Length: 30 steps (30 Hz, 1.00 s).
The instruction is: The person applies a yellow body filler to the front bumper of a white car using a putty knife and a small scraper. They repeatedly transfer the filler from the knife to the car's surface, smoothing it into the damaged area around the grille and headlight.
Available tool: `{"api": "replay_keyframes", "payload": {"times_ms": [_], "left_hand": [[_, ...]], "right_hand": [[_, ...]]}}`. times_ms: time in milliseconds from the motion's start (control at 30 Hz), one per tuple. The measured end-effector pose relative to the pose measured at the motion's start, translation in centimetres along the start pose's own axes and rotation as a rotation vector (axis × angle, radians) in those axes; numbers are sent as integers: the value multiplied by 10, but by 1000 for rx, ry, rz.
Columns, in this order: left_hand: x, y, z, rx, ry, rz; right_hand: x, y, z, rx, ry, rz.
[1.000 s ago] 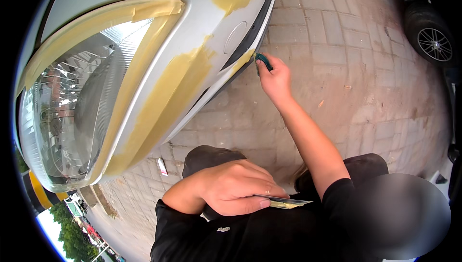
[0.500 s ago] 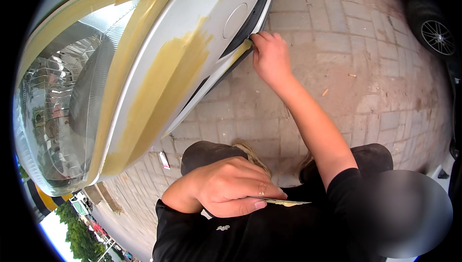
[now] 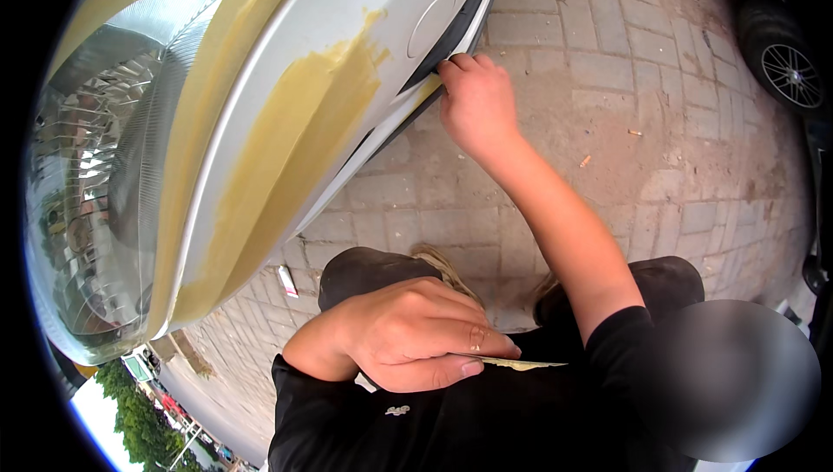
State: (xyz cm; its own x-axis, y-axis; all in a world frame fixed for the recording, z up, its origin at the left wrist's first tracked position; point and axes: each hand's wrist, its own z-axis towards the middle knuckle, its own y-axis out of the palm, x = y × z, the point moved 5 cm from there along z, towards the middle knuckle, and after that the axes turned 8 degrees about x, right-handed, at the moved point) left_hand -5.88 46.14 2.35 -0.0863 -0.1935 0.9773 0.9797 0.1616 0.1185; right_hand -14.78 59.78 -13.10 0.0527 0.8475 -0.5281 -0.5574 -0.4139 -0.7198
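Change: since a second ago the right hand (image 3: pixel 473 103) has slid along the bumper's lower edge from a spot near the paving to the dark grille strip; the green pad seen under it then is now out of sight; the left hand has hardly shifted.
Right hand: arm stretched forward, fingers curled and pressed against the bumper (image 3: pixel 347 64) where a patch of filler (image 3: pixel 299 160) meets the grille strip (image 3: pixel 460 34); whether anything is in the closed fingers cannot be told.
Left hand: left hand (image 3: pixel 408 333) rests low at the person's chest, fingers bent, thumb and forefinger pinching the flat blade of a spreader (image 3: pixel 525 364), which points to the right and carries a smear of yellow paste.
Bumper: silver, curved, streaked with broad yellow-tan filler bands running from upper edge toward the lower lip; a round cap (image 3: pixel 431 23) sits just above the right hand.
Headlight: clear headlight (image 3: pixel 104 194) fills the left of the view, framed by a filler band.
Ground: grey block paving (image 3: pixel 659 125), with small litter near the right forearm and a white scrap (image 3: pixel 287 281) below the bumper.
Background: another car's wheel (image 3: pixel 785 68) at upper right.
Person: black sleeves, dark trousers, knees bent over the paving.
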Motion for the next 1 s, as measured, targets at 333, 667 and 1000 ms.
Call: {"api": "replay_keyframes", "payload": {"times_ms": [333,667,1000], "left_hand": [[-4,-3,1,43,5,-10],[-13,-6,8,101,-64,60],[-6,13,13,72,-60,45]], "right_hand": [[-25,8,-16,-68,-74,-37],[-31,14,-35,-158,-82,364],[78,32,-43,287,930,1005]]}}
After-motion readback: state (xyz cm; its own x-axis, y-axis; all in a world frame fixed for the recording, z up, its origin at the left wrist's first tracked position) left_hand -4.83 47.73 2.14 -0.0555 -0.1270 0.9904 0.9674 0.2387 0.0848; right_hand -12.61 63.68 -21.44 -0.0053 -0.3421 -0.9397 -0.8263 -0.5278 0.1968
